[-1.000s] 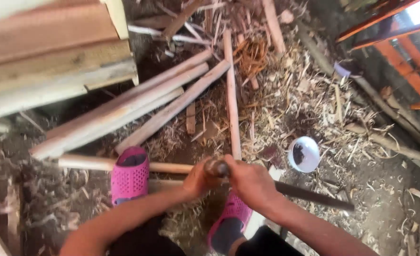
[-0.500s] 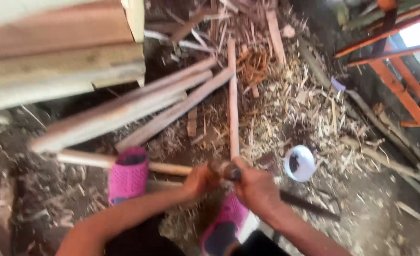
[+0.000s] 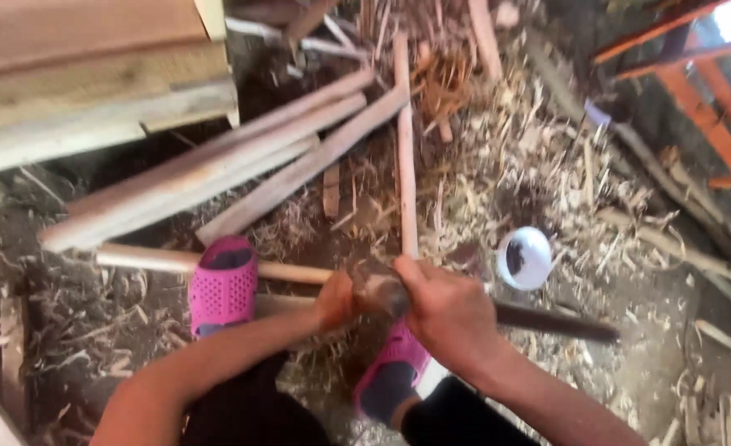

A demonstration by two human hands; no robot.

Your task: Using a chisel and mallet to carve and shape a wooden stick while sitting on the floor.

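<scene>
Seen from the camera on my head, looking down: I crouch over a long round wooden pole (image 3: 299, 271) that lies crosswise on ground littered with wood shavings (image 3: 547, 165). My left hand (image 3: 336, 301) is curled tight around the pole, and my right hand (image 3: 448, 314) is closed on the handle of a long dark blade (image 3: 555, 322), whose flat length runs out to the right of the pole's near end. Just left of my left hand, my foot in a pink perforated sandal (image 3: 223, 285) presses down across the pole, pinning it; my other foot, in a matching sandal (image 3: 390, 376), sits just below the pole, under my right hand. Beyond the pole, a bundle of pale stripped sticks (image 3: 217, 177) lies slanting away, with stacked planks (image 3: 93, 74) further off past them. To the right of the pole's near end stands a small white cup (image 3: 524, 258) with a dark inside. I judge the pole stiff, fairly light and dry, not fragile, smooth enough to roll unless weighted. The best hold looks to be close to the working end, with the foot steadying the rest. The blade seems heavy and sharp, to be held only by its handle.
</scene>
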